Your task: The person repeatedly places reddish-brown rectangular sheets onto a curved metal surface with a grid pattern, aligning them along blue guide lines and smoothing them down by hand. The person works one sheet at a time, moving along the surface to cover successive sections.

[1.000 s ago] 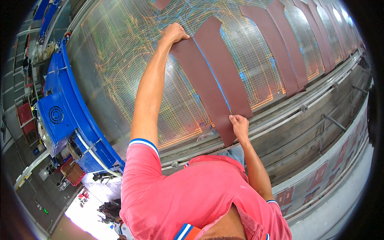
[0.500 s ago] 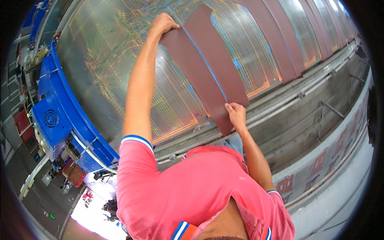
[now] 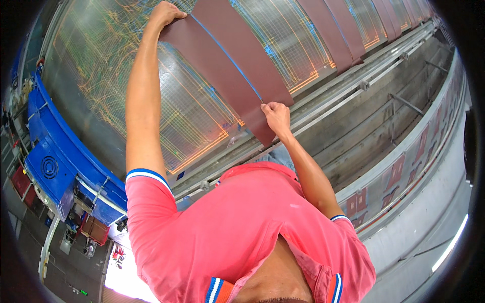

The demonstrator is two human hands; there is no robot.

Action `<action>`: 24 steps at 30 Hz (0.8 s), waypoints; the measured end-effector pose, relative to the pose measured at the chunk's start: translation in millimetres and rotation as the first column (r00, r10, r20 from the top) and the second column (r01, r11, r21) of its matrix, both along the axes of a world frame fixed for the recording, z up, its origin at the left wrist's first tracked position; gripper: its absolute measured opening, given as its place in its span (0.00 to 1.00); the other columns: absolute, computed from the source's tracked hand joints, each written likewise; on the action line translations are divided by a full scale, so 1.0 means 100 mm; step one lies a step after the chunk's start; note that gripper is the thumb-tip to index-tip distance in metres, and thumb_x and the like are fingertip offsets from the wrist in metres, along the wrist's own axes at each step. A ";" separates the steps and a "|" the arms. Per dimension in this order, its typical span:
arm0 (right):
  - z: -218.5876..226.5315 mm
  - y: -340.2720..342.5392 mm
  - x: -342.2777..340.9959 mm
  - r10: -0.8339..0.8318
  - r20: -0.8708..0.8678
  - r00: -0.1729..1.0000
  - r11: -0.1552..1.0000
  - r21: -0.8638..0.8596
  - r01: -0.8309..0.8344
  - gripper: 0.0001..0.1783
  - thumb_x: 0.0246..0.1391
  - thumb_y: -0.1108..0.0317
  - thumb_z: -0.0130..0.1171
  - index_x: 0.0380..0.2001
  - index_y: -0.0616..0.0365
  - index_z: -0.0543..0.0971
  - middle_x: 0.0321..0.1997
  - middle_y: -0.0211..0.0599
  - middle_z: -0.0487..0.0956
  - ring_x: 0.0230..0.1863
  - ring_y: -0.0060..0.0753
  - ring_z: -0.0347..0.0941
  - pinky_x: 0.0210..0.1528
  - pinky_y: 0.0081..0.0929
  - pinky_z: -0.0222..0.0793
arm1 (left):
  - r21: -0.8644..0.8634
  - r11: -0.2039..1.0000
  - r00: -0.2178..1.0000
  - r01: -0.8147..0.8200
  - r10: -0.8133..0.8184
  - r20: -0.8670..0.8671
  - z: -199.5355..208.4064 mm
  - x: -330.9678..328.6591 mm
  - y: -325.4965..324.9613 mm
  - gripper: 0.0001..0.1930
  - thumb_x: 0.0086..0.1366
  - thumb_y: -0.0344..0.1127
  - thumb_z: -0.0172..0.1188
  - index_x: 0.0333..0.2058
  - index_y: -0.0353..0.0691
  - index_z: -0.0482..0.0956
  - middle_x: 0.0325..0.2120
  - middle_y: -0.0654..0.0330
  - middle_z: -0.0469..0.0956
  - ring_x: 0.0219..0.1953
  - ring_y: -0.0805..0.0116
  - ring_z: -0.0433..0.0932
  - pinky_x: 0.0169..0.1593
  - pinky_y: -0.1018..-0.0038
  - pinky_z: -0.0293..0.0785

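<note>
A long maroon-brown panel of leather-like sheet [image 3: 212, 65] lies on the metal table, narrowing to a point at its near end. My left hand [image 3: 165, 15] is closed on its far left corner, with the arm stretched out. Close to the near edge, my right hand [image 3: 277, 117] pinches the sheet beside a thin blue line. That line separates the panel from a second brown panel [image 3: 242, 40] lying right alongside it. What lies under my fingertips is hidden.
More brown panels [image 3: 333, 30] lie in a row to the right. Orange, yellow and blue lines cover the metal table [image 3: 177, 101]. A metal rail [image 3: 364, 86] runs along its near edge, above a deep grey trough [image 3: 348, 136]. Blue machinery [image 3: 50, 164] stands at the left.
The whole view has shifted, so the table, panels and both hands appear higher and further left. Both hands keep hold of the same places on the sheet.
</note>
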State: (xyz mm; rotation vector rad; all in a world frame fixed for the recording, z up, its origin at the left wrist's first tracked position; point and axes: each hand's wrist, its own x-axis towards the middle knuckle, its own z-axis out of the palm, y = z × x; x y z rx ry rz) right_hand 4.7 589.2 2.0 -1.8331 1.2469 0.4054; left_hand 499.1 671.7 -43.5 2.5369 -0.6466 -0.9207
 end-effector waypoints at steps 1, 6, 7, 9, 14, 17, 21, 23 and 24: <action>0.00 0.00 0.01 -0.007 -0.011 1.000 1.000 0.002 0.007 0.19 0.55 0.52 0.61 0.30 0.60 0.85 0.29 0.54 0.82 0.35 0.58 0.80 0.40 0.47 0.73 | -0.004 1.000 1.000 0.001 -0.001 0.002 0.00 0.00 0.00 0.13 0.52 0.45 0.74 0.25 0.41 0.86 0.19 0.61 0.79 0.19 0.68 0.73 0.26 0.66 0.67; -0.03 0.01 0.01 -0.009 -0.004 1.000 1.000 -0.010 0.009 0.18 0.54 0.53 0.61 0.29 0.60 0.85 0.28 0.56 0.81 0.35 0.59 0.80 0.40 0.48 0.73 | -0.039 0.999 0.999 0.037 -0.036 0.029 -0.08 0.06 0.06 0.13 0.52 0.44 0.74 0.25 0.40 0.86 0.19 0.59 0.81 0.19 0.68 0.74 0.26 0.67 0.69; -0.04 0.01 0.00 -0.013 -0.011 1.000 1.000 -0.006 0.013 0.18 0.54 0.54 0.62 0.29 0.60 0.85 0.28 0.56 0.81 0.35 0.59 0.80 0.40 0.48 0.73 | -0.035 0.999 1.000 0.026 -0.026 0.011 -0.07 0.06 0.05 0.13 0.52 0.44 0.74 0.25 0.40 0.86 0.20 0.59 0.81 0.19 0.68 0.75 0.26 0.67 0.69; -0.08 0.02 -0.01 -0.022 0.011 1.000 0.999 -0.028 0.022 0.18 0.53 0.55 0.62 0.27 0.62 0.84 0.25 0.55 0.79 0.30 0.54 0.78 0.36 0.46 0.72 | -0.046 0.999 1.000 0.006 -0.007 -0.017 -0.08 0.06 0.04 0.13 0.52 0.44 0.74 0.25 0.39 0.86 0.20 0.58 0.81 0.19 0.68 0.75 0.26 0.67 0.70; -0.16 0.04 -0.05 -0.031 0.085 0.996 0.996 -0.082 0.038 0.19 0.52 0.56 0.63 0.23 0.65 0.82 0.16 0.51 0.75 0.20 0.41 0.74 0.29 0.41 0.67 | -0.070 0.997 0.998 -0.020 0.016 -0.057 -0.05 0.03 0.03 0.13 0.52 0.43 0.74 0.25 0.39 0.86 0.20 0.58 0.82 0.20 0.68 0.76 0.28 0.68 0.72; -0.04 -0.02 0.01 -0.037 -0.003 0.999 0.999 0.033 0.037 0.18 0.53 0.54 0.62 0.28 0.61 0.85 0.26 0.56 0.81 0.32 0.58 0.80 0.38 0.46 0.73 | -0.044 0.999 1.000 0.012 -0.012 -0.004 -0.02 0.01 0.04 0.13 0.52 0.44 0.73 0.26 0.39 0.86 0.20 0.59 0.81 0.20 0.68 0.76 0.28 0.67 0.71; -0.05 -0.03 0.03 -0.001 0.012 1.000 1.000 0.004 0.001 0.18 0.53 0.55 0.62 0.27 0.62 0.85 0.25 0.56 0.80 0.31 0.57 0.80 0.37 0.45 0.73 | -0.020 0.999 0.999 0.043 -0.042 0.032 -0.01 0.04 0.03 0.15 0.50 0.47 0.74 0.26 0.41 0.86 0.20 0.60 0.81 0.22 0.67 0.77 0.30 0.66 0.72; -0.05 -0.04 0.00 0.029 0.032 0.999 0.999 -0.014 -0.029 0.18 0.53 0.56 0.62 0.27 0.63 0.84 0.25 0.56 0.79 0.30 0.57 0.80 0.36 0.45 0.72 | -0.012 1.000 1.000 0.027 -0.027 0.009 -0.03 0.03 0.02 0.16 0.49 0.48 0.75 0.26 0.41 0.87 0.20 0.60 0.81 0.24 0.67 0.78 0.32 0.66 0.73; -0.04 -0.03 0.00 0.022 0.035 0.999 1.000 -0.014 -0.022 0.18 0.53 0.56 0.62 0.26 0.63 0.84 0.25 0.57 0.79 0.29 0.57 0.79 0.35 0.45 0.71 | -0.004 0.999 0.999 0.035 -0.035 0.012 -0.03 0.04 0.03 0.16 0.48 0.48 0.75 0.26 0.41 0.87 0.20 0.59 0.82 0.24 0.66 0.79 0.32 0.66 0.73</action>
